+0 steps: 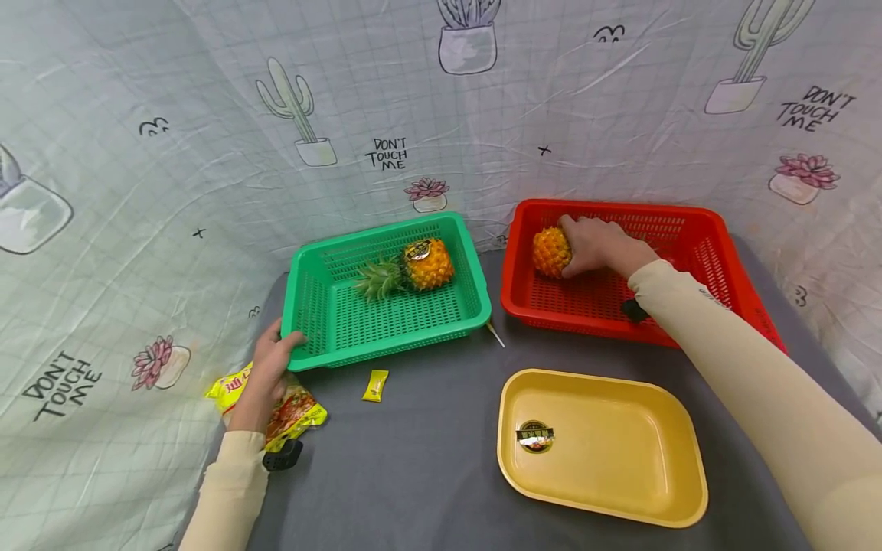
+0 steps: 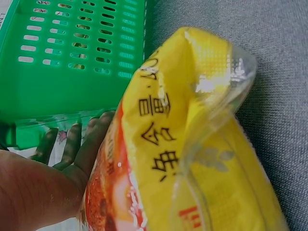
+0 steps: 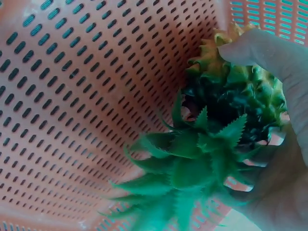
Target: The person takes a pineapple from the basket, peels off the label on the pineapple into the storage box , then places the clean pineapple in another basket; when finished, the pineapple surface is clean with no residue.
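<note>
A yellow tray lies in front and right of the green basket. At its near-left corner, by a yellow bag, the left hand grips the rim. To that basket's right, the right hand grips a pineapple inside a red basket.

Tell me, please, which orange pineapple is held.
The right hand grips the pineapple in the red plastic basket; the untouched pineapple lies in the green plastic basket.

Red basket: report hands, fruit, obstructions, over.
Right hand gripping pineapple inside red basket. Left hand holding green basket by its edge. Yellow bag close by left hand. Way up looks clear.
</note>
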A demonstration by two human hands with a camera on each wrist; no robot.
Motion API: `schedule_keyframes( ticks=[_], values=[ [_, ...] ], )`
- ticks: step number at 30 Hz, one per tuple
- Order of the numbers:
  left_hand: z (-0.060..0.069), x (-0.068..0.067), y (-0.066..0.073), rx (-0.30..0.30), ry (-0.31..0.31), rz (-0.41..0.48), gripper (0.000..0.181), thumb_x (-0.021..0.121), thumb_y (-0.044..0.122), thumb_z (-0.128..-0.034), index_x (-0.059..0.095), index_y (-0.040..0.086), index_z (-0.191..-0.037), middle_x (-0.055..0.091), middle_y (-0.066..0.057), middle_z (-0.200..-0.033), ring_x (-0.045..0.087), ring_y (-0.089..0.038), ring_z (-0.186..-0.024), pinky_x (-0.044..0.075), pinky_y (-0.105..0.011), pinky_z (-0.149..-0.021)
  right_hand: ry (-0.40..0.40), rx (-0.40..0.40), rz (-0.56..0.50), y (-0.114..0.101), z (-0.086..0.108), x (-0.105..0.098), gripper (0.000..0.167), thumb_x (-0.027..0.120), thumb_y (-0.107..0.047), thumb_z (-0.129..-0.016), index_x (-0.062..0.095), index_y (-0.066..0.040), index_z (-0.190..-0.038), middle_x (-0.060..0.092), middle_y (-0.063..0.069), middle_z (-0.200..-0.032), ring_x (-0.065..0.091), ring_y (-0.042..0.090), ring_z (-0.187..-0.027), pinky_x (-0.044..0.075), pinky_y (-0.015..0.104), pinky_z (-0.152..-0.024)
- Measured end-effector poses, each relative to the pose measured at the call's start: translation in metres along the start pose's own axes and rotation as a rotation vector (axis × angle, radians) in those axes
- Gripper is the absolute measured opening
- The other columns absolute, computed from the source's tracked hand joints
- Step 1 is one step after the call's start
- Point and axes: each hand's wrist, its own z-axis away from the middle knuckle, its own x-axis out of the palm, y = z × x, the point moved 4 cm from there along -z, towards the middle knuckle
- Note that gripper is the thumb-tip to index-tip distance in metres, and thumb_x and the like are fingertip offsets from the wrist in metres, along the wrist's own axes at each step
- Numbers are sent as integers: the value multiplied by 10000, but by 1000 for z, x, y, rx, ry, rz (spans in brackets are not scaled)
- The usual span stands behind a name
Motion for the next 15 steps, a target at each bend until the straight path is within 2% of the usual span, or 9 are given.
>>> schedule_keyframes(
  ticks=[7, 15],
  values=[
    [2, 0, -8, -8, 3, 3, 710, 521, 48, -1027, 264, 94, -1687, 401, -225, -1522, 603, -204, -1087, 586, -278, -762, -47, 29, -7, 5, 3, 3, 954, 898, -324, -794, 346, 5, -1499, 541, 280, -1304, 544, 463, -1159, 465, 716, -951],
    [-3, 1, -4, -7, 9, 2, 697, 523, 57, -1031, 277, 93, -1683, 428, -213, -1498, 624, -154, -1045, 596, -276, -767, -60, 27, 15, 0, 11, -2, 1066, 894, -327, -792, 273, 16, -1587, 443, 337, -1446, 445, 544, -1290, 349, 770, -1053]
  ],
)
